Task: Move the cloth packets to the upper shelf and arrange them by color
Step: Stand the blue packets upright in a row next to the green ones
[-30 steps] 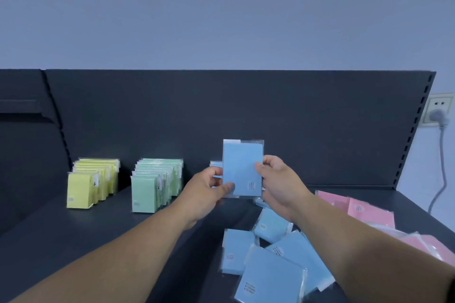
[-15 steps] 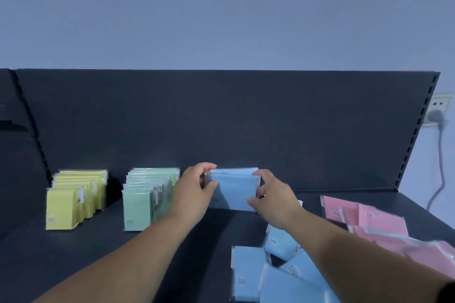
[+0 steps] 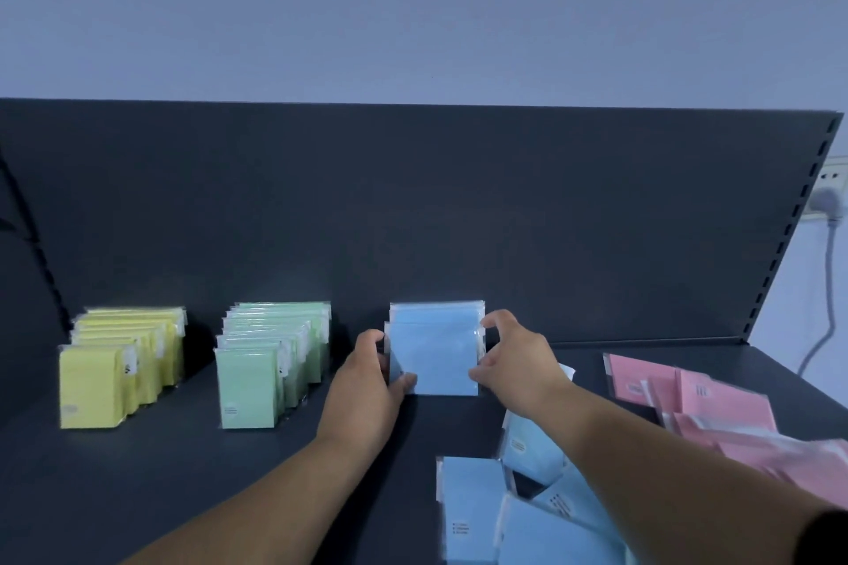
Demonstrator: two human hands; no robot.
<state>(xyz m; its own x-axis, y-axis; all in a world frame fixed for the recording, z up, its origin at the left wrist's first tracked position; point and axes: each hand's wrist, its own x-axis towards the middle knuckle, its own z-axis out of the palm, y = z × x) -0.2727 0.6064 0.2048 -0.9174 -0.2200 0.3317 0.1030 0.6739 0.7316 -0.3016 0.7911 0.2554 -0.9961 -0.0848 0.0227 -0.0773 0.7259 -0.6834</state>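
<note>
A short row of blue cloth packets (image 3: 436, 349) stands upright on the dark shelf (image 3: 183, 482), against the back panel. My left hand (image 3: 367, 385) pinches the front blue packet at its lower left edge. On the packet's right edge sits my right hand (image 3: 516, 358), thumb low and forefinger curled near the top corner. Left of the blue ones stand a row of green packets (image 3: 270, 362) and a row of yellow packets (image 3: 119, 362). Loose blue packets (image 3: 527, 514) lie flat under my right forearm. Pink packets (image 3: 716, 408) lie in a heap at the right.
The dark back panel (image 3: 413, 220) rises behind the rows. A slotted upright (image 3: 789, 234) ends the shelf on the right, with a wall socket and plug (image 3: 830, 202) beyond it. Bare shelf lies between the blue row and the pink heap.
The blue packet went from chest height down and back onto the shelf. It now stands upright in front of the other blue packets, with both hands still on its edges.
</note>
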